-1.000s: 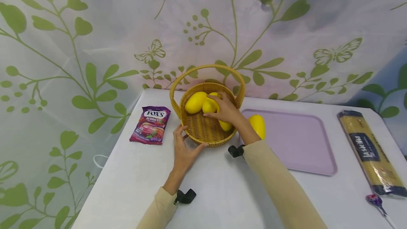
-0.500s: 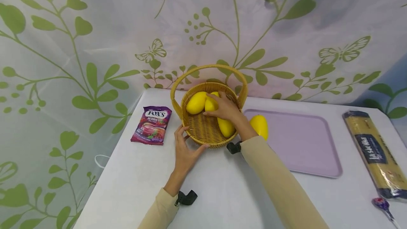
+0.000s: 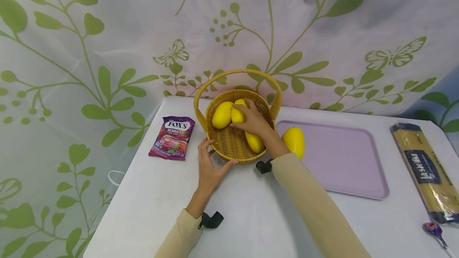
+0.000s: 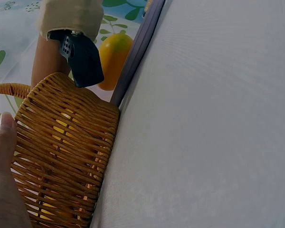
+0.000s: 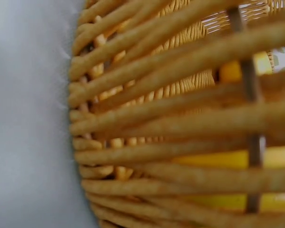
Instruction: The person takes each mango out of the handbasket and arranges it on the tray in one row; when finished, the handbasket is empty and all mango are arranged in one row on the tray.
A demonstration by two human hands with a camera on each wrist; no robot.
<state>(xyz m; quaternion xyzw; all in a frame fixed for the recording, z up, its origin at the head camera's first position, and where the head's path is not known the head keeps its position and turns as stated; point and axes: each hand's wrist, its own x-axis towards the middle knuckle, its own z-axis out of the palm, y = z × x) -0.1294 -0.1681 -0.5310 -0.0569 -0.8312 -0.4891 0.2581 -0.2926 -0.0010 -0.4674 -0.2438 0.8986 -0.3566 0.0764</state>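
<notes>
A wicker basket (image 3: 229,142) with a tall arched handle stands at the back of the table. My left hand (image 3: 209,170) holds its near left side, thumb and fingers spread along the rim; in the left wrist view the thumb (image 4: 4,142) lies against the weave. Inside the basket, my right hand (image 3: 254,120) grips a yellow mango (image 3: 238,114), fingers over its far side and thumb on the near side. One mango (image 3: 222,115) lies left of it, and another (image 3: 255,142) lies under the right wrist. The basket's weave (image 5: 171,128) fills the right wrist view, which shows no hand.
A lilac tray (image 3: 344,162) lies right of the basket, with a mango (image 3: 294,141) at its left edge. A FOX'S candy bag (image 3: 173,138) is on the left. Far right are a spaghetti pack (image 3: 424,170) and a lollipop (image 3: 434,230). A patterned curtain (image 3: 136,31) hangs behind.
My right hand has shifted slightly with the mango it grips, and the mango under the wrist shows more. My left hand stays on the basket. The head view has shifted a little.
</notes>
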